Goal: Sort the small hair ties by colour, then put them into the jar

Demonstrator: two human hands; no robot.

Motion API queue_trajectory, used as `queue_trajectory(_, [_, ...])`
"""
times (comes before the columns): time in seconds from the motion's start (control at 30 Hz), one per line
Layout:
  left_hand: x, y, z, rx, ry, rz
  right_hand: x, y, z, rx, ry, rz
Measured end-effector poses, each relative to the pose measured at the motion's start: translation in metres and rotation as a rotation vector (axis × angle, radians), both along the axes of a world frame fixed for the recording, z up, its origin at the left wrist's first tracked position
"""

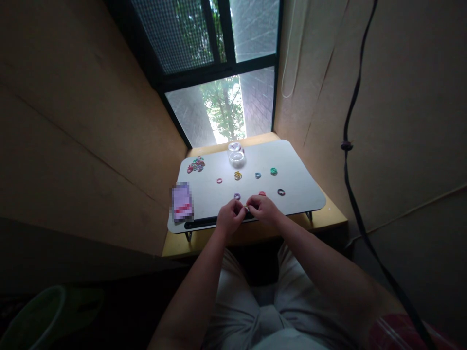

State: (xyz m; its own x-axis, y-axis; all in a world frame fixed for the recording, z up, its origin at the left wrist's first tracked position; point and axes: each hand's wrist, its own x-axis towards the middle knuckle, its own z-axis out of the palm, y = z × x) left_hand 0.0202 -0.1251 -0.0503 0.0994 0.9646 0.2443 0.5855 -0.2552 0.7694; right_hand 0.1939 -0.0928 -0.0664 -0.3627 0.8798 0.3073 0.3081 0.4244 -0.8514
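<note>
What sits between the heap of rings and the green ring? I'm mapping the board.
In the head view, the clear jar stands between the heap of rings and green ring.

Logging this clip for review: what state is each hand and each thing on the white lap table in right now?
left hand: fingers pinched on a small ring, meeting the right hand
right hand: pinched on the same small ring
pile of coloured rings: heaped at the far left corner
loose rings: lying flat, scattered apart
clear container: at the far edge, contents unclear
lap table: legs unfolded, standing
</note>
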Motion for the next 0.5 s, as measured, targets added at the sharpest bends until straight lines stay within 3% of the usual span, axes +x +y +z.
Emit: queue_trajectory(0.5, [0.0018, 0.0012, 0.0000, 0.008, -0.038, 0.028, 0.0015, -0.0021, 0.0031, -0.009, 0.014, 0.017])
